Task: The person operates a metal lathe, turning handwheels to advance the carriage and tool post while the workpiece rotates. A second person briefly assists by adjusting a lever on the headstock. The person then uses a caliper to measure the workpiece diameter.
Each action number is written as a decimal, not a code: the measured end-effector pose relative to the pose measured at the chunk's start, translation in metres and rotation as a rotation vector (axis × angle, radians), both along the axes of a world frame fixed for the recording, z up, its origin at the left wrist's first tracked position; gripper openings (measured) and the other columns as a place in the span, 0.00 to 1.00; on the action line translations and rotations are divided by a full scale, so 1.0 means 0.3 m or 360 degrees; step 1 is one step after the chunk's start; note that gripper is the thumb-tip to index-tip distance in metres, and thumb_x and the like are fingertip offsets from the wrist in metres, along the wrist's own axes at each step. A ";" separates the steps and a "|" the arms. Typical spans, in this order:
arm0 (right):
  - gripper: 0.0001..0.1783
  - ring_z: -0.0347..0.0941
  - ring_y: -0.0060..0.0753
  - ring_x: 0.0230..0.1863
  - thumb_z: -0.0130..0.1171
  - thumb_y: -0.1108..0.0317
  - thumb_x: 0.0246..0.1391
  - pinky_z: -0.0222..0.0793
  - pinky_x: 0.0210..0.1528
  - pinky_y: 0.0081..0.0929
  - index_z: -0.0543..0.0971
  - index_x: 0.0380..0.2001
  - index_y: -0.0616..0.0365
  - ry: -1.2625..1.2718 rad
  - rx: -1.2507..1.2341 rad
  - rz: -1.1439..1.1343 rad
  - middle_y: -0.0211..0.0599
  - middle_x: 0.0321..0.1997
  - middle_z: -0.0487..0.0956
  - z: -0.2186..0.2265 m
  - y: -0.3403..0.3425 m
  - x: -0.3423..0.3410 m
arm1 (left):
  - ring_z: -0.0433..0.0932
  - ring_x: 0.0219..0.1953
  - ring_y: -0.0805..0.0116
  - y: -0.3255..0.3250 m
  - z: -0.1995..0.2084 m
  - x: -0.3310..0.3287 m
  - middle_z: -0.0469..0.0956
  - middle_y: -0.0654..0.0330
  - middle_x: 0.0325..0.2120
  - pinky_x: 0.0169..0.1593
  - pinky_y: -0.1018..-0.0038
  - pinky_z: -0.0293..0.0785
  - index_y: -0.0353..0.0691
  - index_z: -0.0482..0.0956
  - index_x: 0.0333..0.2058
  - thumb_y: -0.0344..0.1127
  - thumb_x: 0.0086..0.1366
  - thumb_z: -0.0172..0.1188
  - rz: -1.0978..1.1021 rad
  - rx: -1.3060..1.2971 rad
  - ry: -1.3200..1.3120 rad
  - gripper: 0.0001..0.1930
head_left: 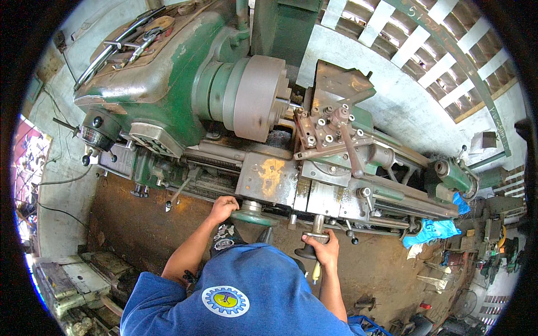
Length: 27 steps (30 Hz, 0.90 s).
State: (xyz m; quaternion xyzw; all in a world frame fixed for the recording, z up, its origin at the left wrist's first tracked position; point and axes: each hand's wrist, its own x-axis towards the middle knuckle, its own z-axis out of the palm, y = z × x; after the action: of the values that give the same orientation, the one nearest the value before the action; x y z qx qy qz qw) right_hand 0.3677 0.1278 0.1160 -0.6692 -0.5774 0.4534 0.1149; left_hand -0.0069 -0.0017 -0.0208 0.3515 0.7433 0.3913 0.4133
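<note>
My left hand (225, 209) is closed on the left rim of a green carriage handwheel (253, 217) at the front of a metal lathe. To its right, my right hand (325, 246) grips the dark cross-slide handwheel (307, 251), with the thumb on top; a pale handle (316, 272) hangs below it. Beyond the hands, a large grey chuck (259, 98) holds a thin metal rod (292, 105). The end of the rod is near the tool post (330, 127), which carries several bolts and a long lever (352, 150).
Loose wrenches and rods (134, 47) lie on the green headstock (174, 61). The tailstock (451, 175) stands at the right end of the bed, with blue plastic (431, 232) below it. Machine parts (70, 283) crowd the lower left. Control levers (176, 196) project along the front.
</note>
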 end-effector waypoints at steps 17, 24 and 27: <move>0.47 0.84 0.49 0.46 0.82 0.39 0.27 0.77 0.52 0.40 0.81 0.46 0.64 -0.0025 -0.0021 -0.0002 0.56 0.43 0.86 -0.021 0.002 0.007 | 0.81 0.30 0.66 0.000 0.035 0.006 0.84 0.56 0.24 0.37 0.71 0.75 0.35 0.85 0.28 0.34 0.48 0.58 0.0017 0.0030 -0.0049 0.12; 0.46 0.84 0.47 0.44 0.83 0.40 0.27 0.78 0.51 0.39 0.81 0.45 0.65 -0.0014 0.0007 -0.0021 0.55 0.42 0.86 0.000 -0.002 -0.002 | 0.79 0.28 0.68 -0.003 0.023 0.003 0.82 0.58 0.23 0.36 0.72 0.74 0.35 0.85 0.28 0.34 0.49 0.58 0.0015 0.0060 -0.0044 0.11; 0.47 0.84 0.47 0.44 0.83 0.41 0.27 0.78 0.50 0.39 0.81 0.45 0.66 -0.0019 0.0000 -0.0022 0.55 0.42 0.86 0.008 -0.002 -0.006 | 0.78 0.28 0.69 -0.004 0.016 0.001 0.81 0.59 0.22 0.36 0.72 0.73 0.34 0.85 0.28 0.33 0.49 0.57 0.0019 0.0081 -0.0120 0.11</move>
State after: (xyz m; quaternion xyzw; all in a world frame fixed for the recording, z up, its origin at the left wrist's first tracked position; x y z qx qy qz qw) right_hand 0.3659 0.1273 0.1186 -0.6759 -0.5735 0.4486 0.1144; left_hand -0.0067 -0.0029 -0.0159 0.3424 0.7191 0.4256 0.4295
